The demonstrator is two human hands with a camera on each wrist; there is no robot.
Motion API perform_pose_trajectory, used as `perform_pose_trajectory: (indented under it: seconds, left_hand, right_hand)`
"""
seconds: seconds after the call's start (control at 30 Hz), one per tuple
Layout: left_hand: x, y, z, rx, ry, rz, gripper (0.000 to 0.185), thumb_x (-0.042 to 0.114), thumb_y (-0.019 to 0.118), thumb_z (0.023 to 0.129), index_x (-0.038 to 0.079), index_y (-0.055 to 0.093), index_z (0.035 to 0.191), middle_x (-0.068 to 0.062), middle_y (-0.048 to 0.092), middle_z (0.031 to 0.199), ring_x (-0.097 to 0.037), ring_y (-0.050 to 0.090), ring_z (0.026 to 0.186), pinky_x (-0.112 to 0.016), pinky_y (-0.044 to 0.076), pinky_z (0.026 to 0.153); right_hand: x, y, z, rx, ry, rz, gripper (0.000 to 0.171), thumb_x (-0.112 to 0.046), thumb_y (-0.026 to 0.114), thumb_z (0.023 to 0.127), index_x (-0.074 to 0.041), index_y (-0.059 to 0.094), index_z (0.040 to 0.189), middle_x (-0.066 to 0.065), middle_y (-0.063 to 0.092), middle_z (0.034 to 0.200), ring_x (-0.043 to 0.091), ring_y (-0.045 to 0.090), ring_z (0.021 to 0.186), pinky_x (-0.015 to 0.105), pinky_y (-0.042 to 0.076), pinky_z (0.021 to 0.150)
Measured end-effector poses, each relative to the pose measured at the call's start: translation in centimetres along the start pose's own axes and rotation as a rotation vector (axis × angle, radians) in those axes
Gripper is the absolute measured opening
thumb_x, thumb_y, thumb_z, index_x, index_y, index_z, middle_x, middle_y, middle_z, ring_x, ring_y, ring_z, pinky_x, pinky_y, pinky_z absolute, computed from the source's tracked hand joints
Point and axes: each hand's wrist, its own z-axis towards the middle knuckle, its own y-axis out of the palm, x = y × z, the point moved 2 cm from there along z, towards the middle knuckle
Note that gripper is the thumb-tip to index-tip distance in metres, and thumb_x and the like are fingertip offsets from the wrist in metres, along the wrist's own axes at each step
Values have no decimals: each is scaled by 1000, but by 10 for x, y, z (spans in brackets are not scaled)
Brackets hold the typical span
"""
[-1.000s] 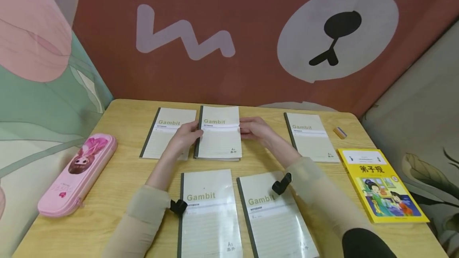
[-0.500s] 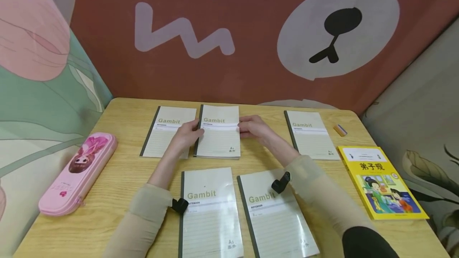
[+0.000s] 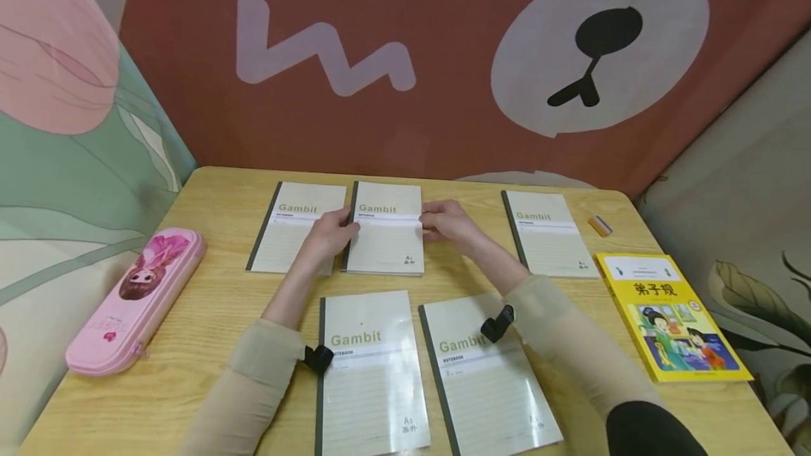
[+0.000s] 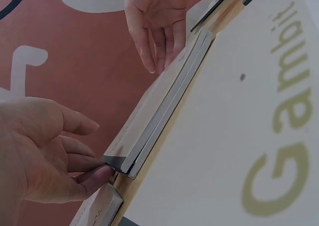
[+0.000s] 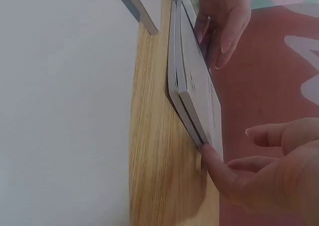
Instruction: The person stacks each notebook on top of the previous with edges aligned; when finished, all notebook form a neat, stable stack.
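Head view: 2 hands at the far middle of the desk (image 3: 209, 301), one on each side of a stack (image 3: 385, 238) of 2 Gambit notebooks — the wrist views show 2 books lying one on the other, edges nearly flush.

Left hand (image 3: 329, 234): fingers against the stack's left, spine edge, thumb tip at its lower corner in the left wrist view. Fingers only lightly bent, touching rather than wrapping. Part of this hand lies over the far-left notebook (image 3: 294, 225), which sits just beside the stack.

Right hand (image 3: 446, 220): fingers against the stack's right edge; in the right wrist view 1 fingertip (image 5: 214, 161) presses the near corner. Fingers fairly straight, no grasp round the books.

The 2 hands are apart, with the stack between them, flat on the desk.

Elsewhere: 1 notebook (image 3: 548, 232) toward the far right edge, 2 notebooks at the near edge — left one (image 3: 370, 371), right one (image 3: 484, 378). Yellow book (image 3: 671, 315) at the right edge, eraser (image 3: 600, 225) near the far right corner, pink pencil case (image 3: 136, 301) at the left edge.
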Motion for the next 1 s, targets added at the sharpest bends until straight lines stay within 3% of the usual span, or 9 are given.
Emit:
perform_pose_trajectory:
  seconds: [0.27, 0.6, 1.0]
  left_hand:
    - [3, -3, -1, -13, -28, -19, 61, 27, 48, 108, 6, 28, 162, -15, 33, 168, -31, 24, 159, -49, 26, 130]
    - [3, -2, -5, -17, -43, -43, 61, 28, 48, 108, 6, 30, 161, -15, 33, 168, -31, 26, 159, -49, 28, 130]
    - [4, -3, -5, -20, -55, -43, 62, 28, 47, 108, 2, 26, 161, -15, 28, 170, -31, 23, 160, -48, 26, 130]
  right_hand:
    - [-2, 2, -6, -12, -5, -31, 56, -9, 52, 105, 8, 35, 156, 21, 39, 162, 33, 53, 139, 46, 53, 111]
    - [-5, 4, -9, -16, -5, -20, 56, -8, 52, 105, 10, 34, 155, 19, 31, 167, 34, 48, 145, 49, 52, 112]
    - [-8, 7, -13, 22, 33, 35, 56, -7, 52, 104, 10, 35, 154, 16, 30, 168, 34, 47, 144, 48, 50, 114]
